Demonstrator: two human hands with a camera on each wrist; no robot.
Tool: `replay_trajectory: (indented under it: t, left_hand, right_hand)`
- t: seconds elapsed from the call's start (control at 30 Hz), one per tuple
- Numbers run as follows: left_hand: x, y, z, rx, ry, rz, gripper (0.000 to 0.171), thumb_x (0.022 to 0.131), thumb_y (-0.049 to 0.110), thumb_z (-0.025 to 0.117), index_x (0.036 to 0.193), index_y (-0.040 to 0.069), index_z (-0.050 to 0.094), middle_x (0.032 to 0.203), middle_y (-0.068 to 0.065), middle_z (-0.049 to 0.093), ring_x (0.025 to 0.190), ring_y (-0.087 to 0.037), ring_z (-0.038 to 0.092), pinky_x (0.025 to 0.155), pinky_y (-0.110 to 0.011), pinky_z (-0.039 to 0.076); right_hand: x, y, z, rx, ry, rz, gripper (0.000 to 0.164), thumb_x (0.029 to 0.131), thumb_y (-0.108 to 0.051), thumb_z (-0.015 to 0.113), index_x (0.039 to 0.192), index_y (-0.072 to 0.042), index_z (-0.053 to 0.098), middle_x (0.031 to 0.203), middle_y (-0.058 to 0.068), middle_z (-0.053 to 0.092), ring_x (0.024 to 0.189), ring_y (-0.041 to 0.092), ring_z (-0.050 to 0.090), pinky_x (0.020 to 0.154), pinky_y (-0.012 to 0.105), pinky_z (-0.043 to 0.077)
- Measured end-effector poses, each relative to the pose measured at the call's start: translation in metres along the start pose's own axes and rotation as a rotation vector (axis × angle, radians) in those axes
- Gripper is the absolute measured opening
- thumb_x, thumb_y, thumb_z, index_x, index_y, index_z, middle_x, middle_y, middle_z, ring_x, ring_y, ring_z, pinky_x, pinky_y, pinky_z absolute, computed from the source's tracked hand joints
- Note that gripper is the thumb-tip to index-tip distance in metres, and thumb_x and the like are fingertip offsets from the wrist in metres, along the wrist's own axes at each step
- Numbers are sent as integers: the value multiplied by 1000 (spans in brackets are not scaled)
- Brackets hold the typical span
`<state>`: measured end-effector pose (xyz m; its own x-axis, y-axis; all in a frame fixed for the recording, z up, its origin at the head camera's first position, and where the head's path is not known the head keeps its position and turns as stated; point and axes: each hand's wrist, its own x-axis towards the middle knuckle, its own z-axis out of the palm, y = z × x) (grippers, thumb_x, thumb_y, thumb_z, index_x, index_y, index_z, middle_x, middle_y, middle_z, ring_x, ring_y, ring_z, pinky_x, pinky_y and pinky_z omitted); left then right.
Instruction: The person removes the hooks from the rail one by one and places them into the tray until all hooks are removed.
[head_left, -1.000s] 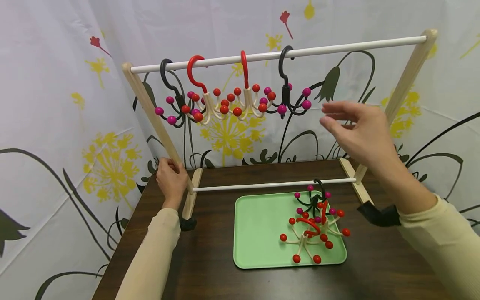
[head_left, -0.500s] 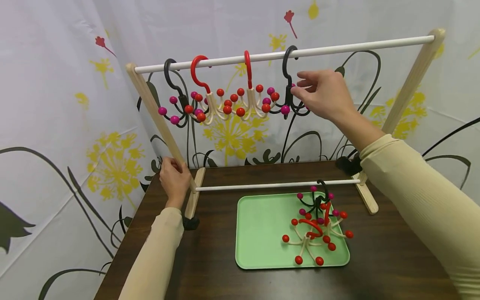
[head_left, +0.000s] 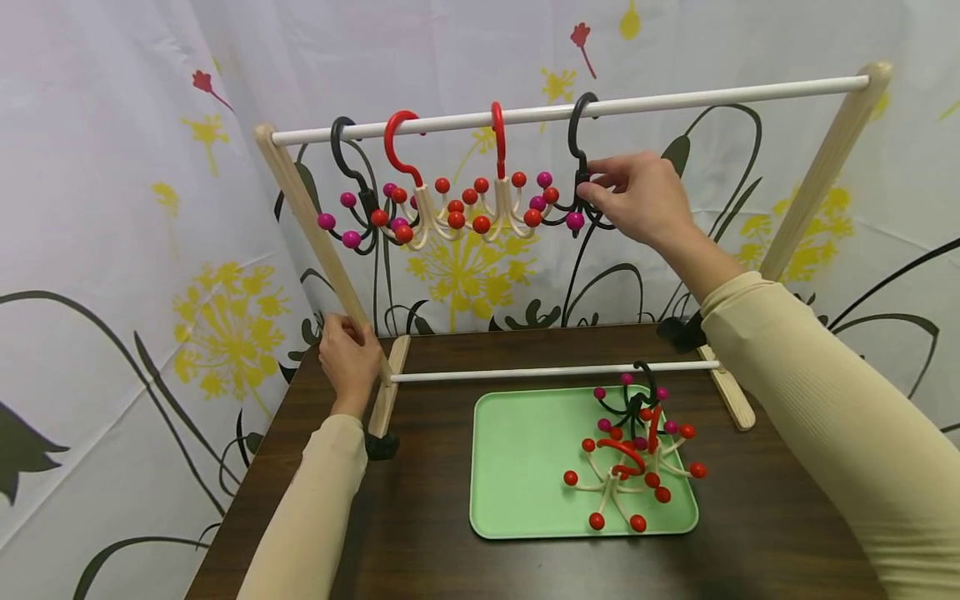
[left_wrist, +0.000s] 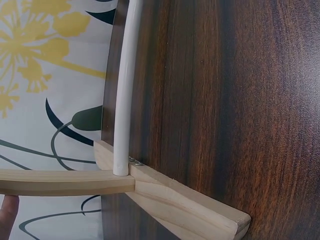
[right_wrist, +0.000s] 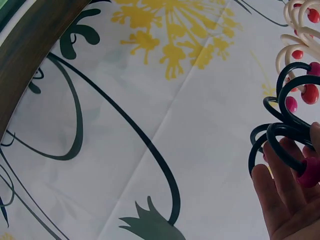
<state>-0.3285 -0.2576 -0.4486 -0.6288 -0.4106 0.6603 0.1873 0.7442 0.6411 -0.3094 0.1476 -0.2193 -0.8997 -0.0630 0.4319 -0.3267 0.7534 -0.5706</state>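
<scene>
My right hand (head_left: 637,196) pinches the neck of a black octopus-style hanger (head_left: 576,137) with magenta ball tips, whose hook is over the rack's top rail (head_left: 720,97). The right wrist view shows fingers (right_wrist: 280,195) beside its curved black arms (right_wrist: 287,132). Low on the rack's left wooden post (head_left: 318,237), my left hand (head_left: 349,360) grips the wood. Two cream hangers with red hooks and red balls (head_left: 498,137), (head_left: 397,137) hang left of the held one. Farthest left hangs another black hanger (head_left: 341,154) with magenta balls.
A green tray (head_left: 517,467) on the dark wooden table (head_left: 420,517) bears one black hanger (head_left: 637,404) and two cream-and-red hangers (head_left: 613,479) bunched at its right. The rack's lower white rail (head_left: 510,373) runs behind it. A flower-printed curtain (head_left: 465,50) forms the backdrop.
My right hand has moved left from beside the rightmost hanging black hanger and now pinches its neck. My left hand stays on the post.
</scene>
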Motion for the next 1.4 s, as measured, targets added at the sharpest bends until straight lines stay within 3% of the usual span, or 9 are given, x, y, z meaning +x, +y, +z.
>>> replay_trajectory:
  t: [0.43, 0.67, 1.17, 1.4]
  left_hand:
    - [-2, -4, -1, 10, 0, -25, 20, 85, 12, 68, 93, 0, 54, 83, -16, 55, 76, -38, 56, 71, -54, 42]
    - [-2, -2, 0, 6, 1, -14, 20, 85, 12, 68, 93, 1, 54, 83, -16, 54, 76, -38, 56, 70, -54, 42]
    - [0, -2, 0, 5, 12, -9, 21, 84, 12, 69, 93, 0, 53, 82, -15, 53, 75, -37, 54, 69, -53, 41]
    - [0, -4, -1, 9, 4, -4, 19, 86, 13, 67, 94, 1, 54, 83, -15, 54, 74, -37, 55, 68, -53, 42]
  right_hand:
    - [-1, 2, 10, 9, -3, -8, 43, 93, -38, 64, 128, -12, 66, 112, 9, 71, 99, 22, 65, 78, 38, 45]
    - [-2, 2, 9, -32, 31, -36, 35, 94, -33, 64, 120, -11, 71, 110, 9, 72, 96, 25, 65, 80, 41, 43]
    - [-2, 7, -13, 17, 107, -6, 33, 95, -29, 63, 119, -8, 70, 105, 11, 72, 92, 21, 66, 74, 29, 41]
    - [-13, 21, -33, 43, 127, 40, 36, 94, -31, 61, 123, -10, 68, 109, 10, 72, 86, 8, 63, 75, 24, 39]
